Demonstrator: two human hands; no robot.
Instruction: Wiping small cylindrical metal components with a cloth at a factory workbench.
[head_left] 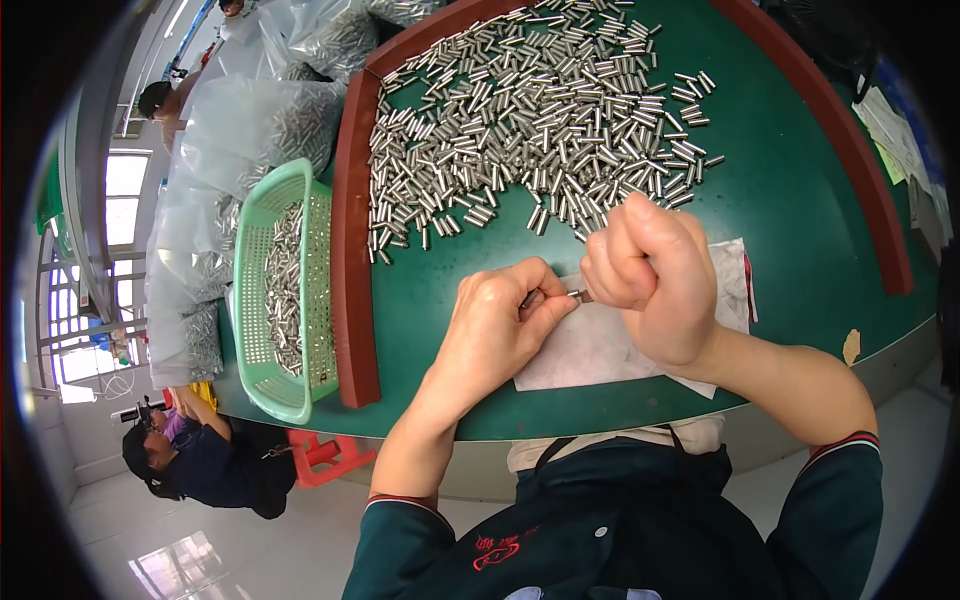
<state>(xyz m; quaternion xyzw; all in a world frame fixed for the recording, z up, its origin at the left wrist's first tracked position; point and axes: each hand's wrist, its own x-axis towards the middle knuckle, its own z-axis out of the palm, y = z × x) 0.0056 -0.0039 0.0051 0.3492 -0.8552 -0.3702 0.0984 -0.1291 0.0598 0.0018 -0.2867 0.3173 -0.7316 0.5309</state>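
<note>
My left hand [495,315] is closed in a pinch on a small shiny metal cylinder [573,294], whose end pokes out between thumb and forefinger. Close beside it on the right, my right hand [660,285] is curled like a fist. A short metallic bit [586,297] shows at its lower fingers, against the cylinder's end; whatever else it grips is hidden. Beneath both hands a whitish, smudged cloth [560,362] lies on the green tabletop [790,250]. Beyond them spreads a large heap of similar metal cylinders [540,120].
A brown-red raised border [352,250] edges the work area on the left, back and right. Outside it stands a light green basket [250,330] of cylinders, beside clear plastic bags [210,130] of metal parts. A person [205,450] sits near a red stool [325,455].
</note>
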